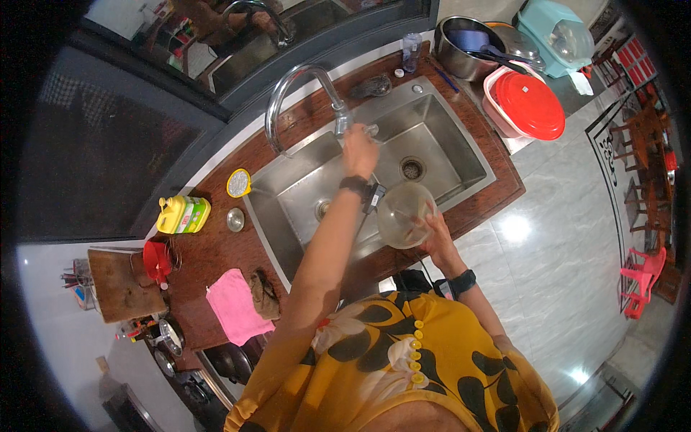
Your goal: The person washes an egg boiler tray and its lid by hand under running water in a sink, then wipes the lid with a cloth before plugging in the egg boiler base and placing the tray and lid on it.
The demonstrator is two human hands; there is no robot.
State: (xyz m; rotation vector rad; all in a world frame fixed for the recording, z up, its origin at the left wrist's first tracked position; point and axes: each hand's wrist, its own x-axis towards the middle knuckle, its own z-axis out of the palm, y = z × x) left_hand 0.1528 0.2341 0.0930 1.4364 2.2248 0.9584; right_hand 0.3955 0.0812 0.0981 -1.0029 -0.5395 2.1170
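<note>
My left hand is at the base of a chrome gooseneck faucet, its fingers around the lever handle. Part of that grip is hidden behind the hand. A translucent round bowl is in my right hand, which grips its right side. The bowl hangs over the front rim of a double-basin stainless steel sink. In the right basin a drain strainer shows; my left forearm partly covers the left drain.
Left of the sink are a yellow detergent jug, a metal scrubber in a yellow holder, a small metal cup and a pink cloth. At the right stand a steel pot and a basin with a red lid.
</note>
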